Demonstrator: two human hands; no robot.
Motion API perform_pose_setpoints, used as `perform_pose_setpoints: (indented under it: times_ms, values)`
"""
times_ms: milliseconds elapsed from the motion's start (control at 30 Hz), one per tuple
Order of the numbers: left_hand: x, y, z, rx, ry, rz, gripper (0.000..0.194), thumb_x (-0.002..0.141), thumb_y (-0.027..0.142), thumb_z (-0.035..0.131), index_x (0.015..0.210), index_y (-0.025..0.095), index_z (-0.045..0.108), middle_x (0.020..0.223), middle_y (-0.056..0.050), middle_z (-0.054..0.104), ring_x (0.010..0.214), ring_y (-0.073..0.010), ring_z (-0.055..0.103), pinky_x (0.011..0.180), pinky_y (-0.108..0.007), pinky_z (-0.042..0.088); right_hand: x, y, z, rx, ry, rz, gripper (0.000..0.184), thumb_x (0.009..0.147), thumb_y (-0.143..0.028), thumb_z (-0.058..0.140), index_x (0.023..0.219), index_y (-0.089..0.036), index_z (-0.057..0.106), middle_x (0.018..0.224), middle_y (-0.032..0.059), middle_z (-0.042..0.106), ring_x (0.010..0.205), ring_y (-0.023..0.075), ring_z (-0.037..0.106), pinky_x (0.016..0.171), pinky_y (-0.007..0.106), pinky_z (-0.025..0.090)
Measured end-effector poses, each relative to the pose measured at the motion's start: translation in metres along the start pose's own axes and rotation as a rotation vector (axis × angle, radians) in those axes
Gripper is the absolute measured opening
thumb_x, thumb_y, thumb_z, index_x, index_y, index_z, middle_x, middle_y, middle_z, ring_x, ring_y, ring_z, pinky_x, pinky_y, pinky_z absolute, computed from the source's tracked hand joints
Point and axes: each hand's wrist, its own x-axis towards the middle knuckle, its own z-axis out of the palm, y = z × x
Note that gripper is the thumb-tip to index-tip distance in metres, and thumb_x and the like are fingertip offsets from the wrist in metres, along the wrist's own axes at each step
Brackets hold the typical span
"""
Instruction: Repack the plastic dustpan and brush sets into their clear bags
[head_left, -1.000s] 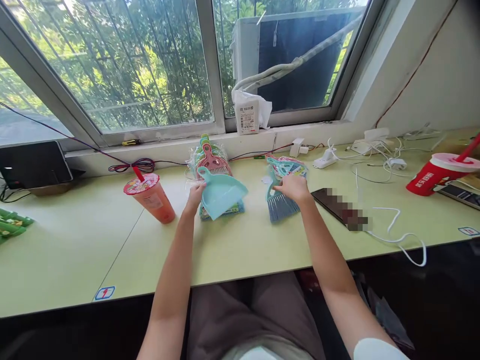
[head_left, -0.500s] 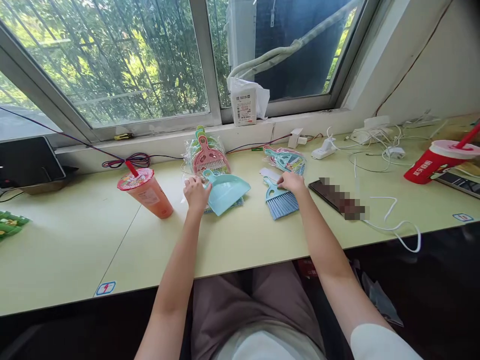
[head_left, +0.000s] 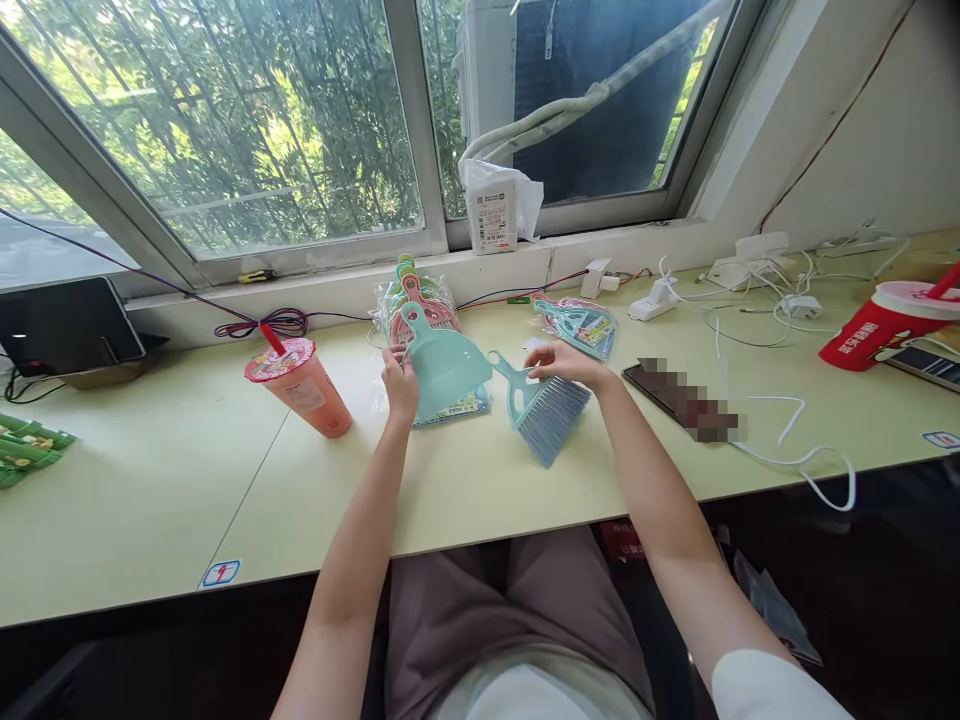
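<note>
My left hand (head_left: 399, 377) is closed on the edge of a small teal dustpan (head_left: 442, 367), holding it tilted above the table with its handle pointing up. My right hand (head_left: 564, 364) pinches a small teal brush (head_left: 541, 414) with grey-blue bristles, lifted off the table and turned toward the dustpan. Under the dustpan lies a printed card in a clear wrapper (head_left: 457, 410). Behind it a stack of bagged pink and green dustpan sets (head_left: 417, 298) leans toward the window sill.
An orange drink cup with a red straw (head_left: 300, 387) stands left of my left hand. A bagged set (head_left: 579, 324), a dark phone (head_left: 679, 400), white cables (head_left: 787, 455) and a red cup (head_left: 877, 330) lie to the right. A dark tablet (head_left: 64, 325) sits far left.
My right hand picked the brush up from the table and swung it left toward the dustpan. My left hand raised and tilted the dustpan more upright.
</note>
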Motion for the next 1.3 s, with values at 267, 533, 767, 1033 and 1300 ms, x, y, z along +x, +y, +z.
perform_pose_setpoints:
  times_ms: [267,533,767,1033,1300]
  values:
    - [-0.034,0.025,0.024,-0.401,-0.379,0.178,0.034,0.088,0.039,0.050,0.112,0.020,0.067,0.116,-0.007,0.067,0.112,-0.0245,0.057,0.097,-0.035,0.041,0.017,-0.030,0.064,0.381,0.559,-0.265,0.033,0.067,-0.048,0.074,0.079,-0.020,0.064,0.085,0.0047,0.066,0.081,0.0188,0.062,0.076,0.034,0.052]
    - [-0.054,0.032,0.036,-0.396,-0.475,0.126,0.045,0.083,0.048,0.059,0.117,0.019,0.063,0.105,-0.007,0.068,0.095,-0.0219,0.059,0.083,-0.031,0.045,0.011,-0.031,0.076,-0.103,0.867,-0.217,0.032,0.081,-0.041,0.066,0.106,-0.021,0.064,0.129,0.0117,0.057,0.120,0.0260,0.052,0.100,0.042,0.040]
    - [-0.050,0.026,0.037,-0.391,-0.496,0.057,0.040,0.081,0.049,0.059,0.104,0.018,0.070,0.090,-0.005,0.068,0.089,-0.0222,0.059,0.078,-0.031,0.045,0.032,-0.002,0.068,0.239,0.460,-0.060,0.044,0.065,-0.051,0.077,0.096,-0.020,0.075,0.081,0.0037,0.075,0.085,0.0261,0.068,0.079,0.037,0.052]
    - [-0.045,0.021,0.036,-0.330,-0.474,0.010,0.036,0.079,0.050,0.059,0.088,0.018,0.072,0.078,-0.002,0.066,0.081,-0.0201,0.058,0.075,-0.030,0.045,0.041,0.008,0.082,0.365,0.490,0.058,0.043,0.054,-0.053,0.082,0.085,-0.023,0.077,0.076,0.0004,0.075,0.082,0.0246,0.069,0.074,0.037,0.054]
    - [-0.032,0.015,0.025,-0.424,-0.725,-0.143,0.044,0.073,0.055,0.067,0.095,0.018,0.069,0.089,-0.006,0.069,0.087,-0.0244,0.061,0.075,-0.034,0.049,0.037,0.008,0.063,0.598,0.431,-0.061,0.059,0.066,-0.062,0.073,0.104,-0.017,0.072,0.097,0.0089,0.075,0.089,0.0227,0.069,0.081,0.035,0.053]
